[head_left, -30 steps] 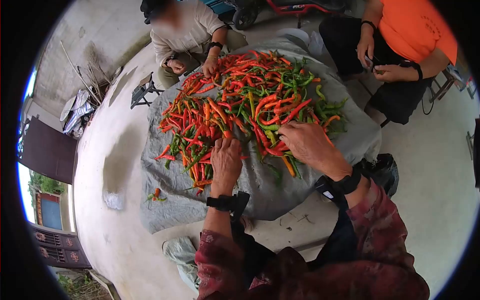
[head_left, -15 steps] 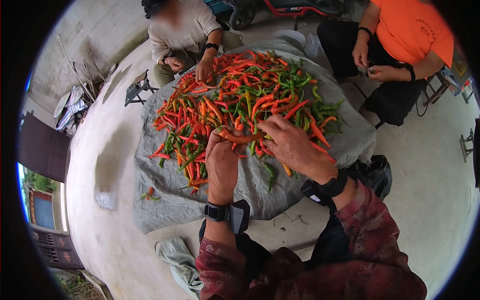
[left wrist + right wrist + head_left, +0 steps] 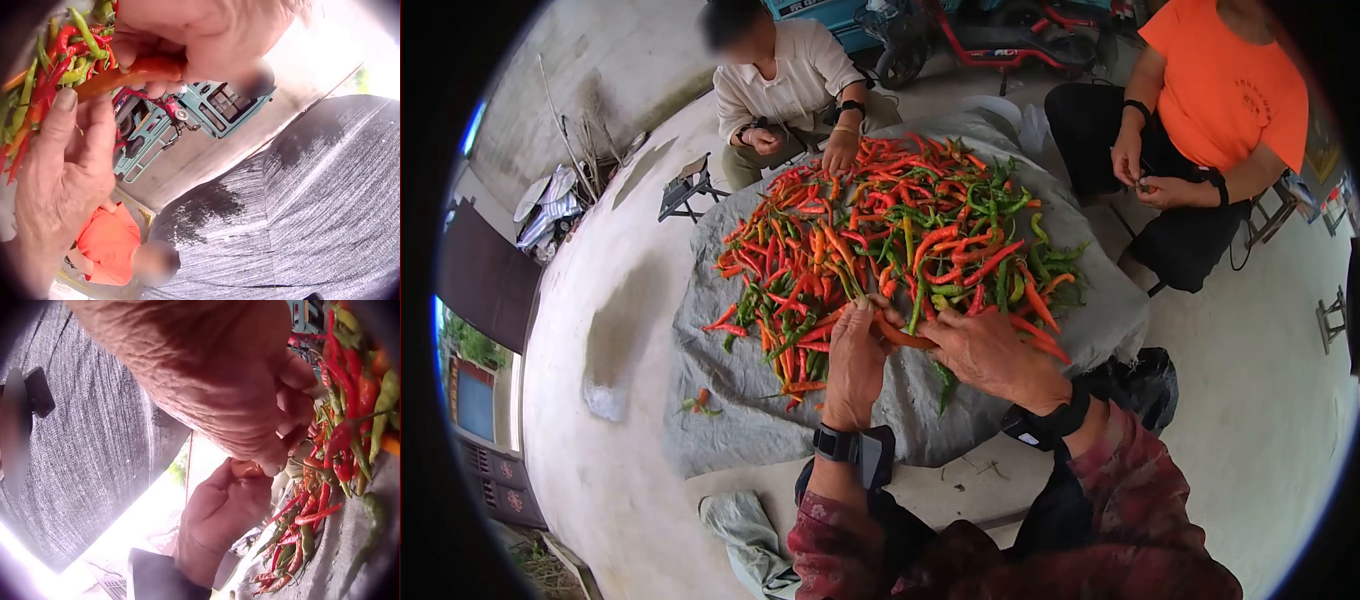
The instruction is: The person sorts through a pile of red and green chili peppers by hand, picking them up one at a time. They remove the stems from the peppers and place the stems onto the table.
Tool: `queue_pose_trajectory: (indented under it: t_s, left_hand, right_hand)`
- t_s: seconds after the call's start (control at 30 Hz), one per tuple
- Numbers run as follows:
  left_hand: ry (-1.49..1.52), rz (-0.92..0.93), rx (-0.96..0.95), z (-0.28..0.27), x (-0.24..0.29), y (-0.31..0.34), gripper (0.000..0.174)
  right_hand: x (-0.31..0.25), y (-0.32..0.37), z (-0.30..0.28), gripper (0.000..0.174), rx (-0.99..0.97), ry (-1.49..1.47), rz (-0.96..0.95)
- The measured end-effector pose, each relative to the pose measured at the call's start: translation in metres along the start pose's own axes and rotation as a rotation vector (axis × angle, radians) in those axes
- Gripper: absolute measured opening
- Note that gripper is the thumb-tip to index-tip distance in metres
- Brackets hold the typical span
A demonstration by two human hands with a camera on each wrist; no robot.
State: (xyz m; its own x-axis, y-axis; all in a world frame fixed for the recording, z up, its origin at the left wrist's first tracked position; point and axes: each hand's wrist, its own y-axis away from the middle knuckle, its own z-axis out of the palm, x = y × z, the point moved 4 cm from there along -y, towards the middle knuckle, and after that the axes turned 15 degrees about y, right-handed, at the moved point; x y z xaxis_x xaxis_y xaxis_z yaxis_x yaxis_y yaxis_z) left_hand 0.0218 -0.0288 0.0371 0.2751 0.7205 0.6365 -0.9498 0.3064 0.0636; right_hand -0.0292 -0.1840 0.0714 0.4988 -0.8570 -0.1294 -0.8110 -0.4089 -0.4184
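An orange-red chili pepper (image 3: 907, 338) spans the gap between both hands, over the near edge of the pile. My left hand (image 3: 857, 362) pinches it at one end, with thumb and fingers curled on it in the left wrist view. At the other end, my right hand (image 3: 997, 362) pinches the same pepper (image 3: 128, 76) between thumb and fingers. Most of the pepper is hidden behind the right hand in the right wrist view. Red, orange and green chili peppers (image 3: 880, 215) lie heaped just beyond the hands.
The heap rests on a grey cloth (image 3: 730, 400). Across it, a person in a light shirt (image 3: 800, 85) reaches into the peppers. A person in an orange shirt (image 3: 1225, 95) sits at the right. A black bag (image 3: 1145, 390) lies by the near right edge, a folding stool (image 3: 688, 188) at the left.
My hands came up from the pile with the orange-red pepper, which was raised between them half a second ago. Now they are lower in view and the pepper tilts down to the right.
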Motion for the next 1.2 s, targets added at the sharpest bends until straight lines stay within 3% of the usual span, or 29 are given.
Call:
queue_pose_trajectory:
  t_s: [0.13,0.2,0.33,0.43,0.53,0.6,0.67,0.7,0.73,0.8,0.83,0.97,1.07,1.13,1.2]
  left_hand:
    - [0.049,-0.047,0.037,0.001,-0.011,0.005,0.016]
    - [0.087,-0.077,-0.001,0.000,-0.013,0.001,0.014]
    - [0.025,0.097,-0.010,-0.014,0.010,-0.007,0.019]
    - [0.138,0.225,0.145,-0.035,0.024,-0.012,0.017]
    - [0.097,0.280,0.273,-0.046,0.030,-0.017,0.016]
    - [0.018,0.249,0.230,-0.046,0.030,-0.021,0.016]
    - [-0.804,0.272,0.042,-0.035,0.025,-0.027,0.017]
    - [-1.227,0.452,0.057,-0.015,0.023,-0.022,0.014]
    - [-1.222,0.445,0.051,-0.019,0.016,-0.024,0.014]
    - [-1.952,0.587,0.002,-0.032,-0.008,-0.028,0.012]
    - [-1.963,0.514,0.011,-0.040,-0.015,-0.035,0.015]
    - [-1.953,0.572,0.055,-0.045,-0.019,-0.038,0.029]
    - [-1.963,0.567,0.033,-0.053,-0.025,-0.041,0.029]
    - [-1.923,0.478,0.057,-0.040,-0.023,-0.039,0.029]
    - [-1.676,0.363,0.065,-0.032,-0.023,-0.033,0.028]
  right_hand:
    - [-0.006,0.001,0.003,0.020,0.036,-0.013,0.084]
    - [0.001,-0.001,0.015,0.023,-0.056,-0.027,0.126]
    - [0.003,-0.008,0.012,0.015,-0.012,-0.060,0.076]
    - [0.003,-0.012,0.009,0.015,-0.085,-0.107,0.111]
    - [0.014,-0.015,0.010,0.018,-0.147,-0.087,0.186]
    - [0.019,-0.020,0.011,0.019,-0.141,-0.061,0.221]
    - [0.026,-0.021,0.005,0.020,-0.030,-0.102,0.336]
    - [0.028,-0.020,0.005,0.027,0.063,-0.083,0.354]
    - [0.029,-0.020,0.006,0.027,0.060,-0.079,0.361]
    - [0.032,-0.021,0.003,0.031,0.153,0.022,0.372]
    - [0.033,-0.021,0.006,0.026,0.166,0.022,0.362]
    - [0.029,-0.019,0.014,0.017,0.086,0.019,0.294]
    - [0.026,-0.017,0.017,0.016,0.113,0.055,0.198]
    - [0.028,-0.018,0.017,0.016,0.118,0.025,0.221]
    - [0.032,-0.016,0.017,0.019,0.055,-0.007,0.307]
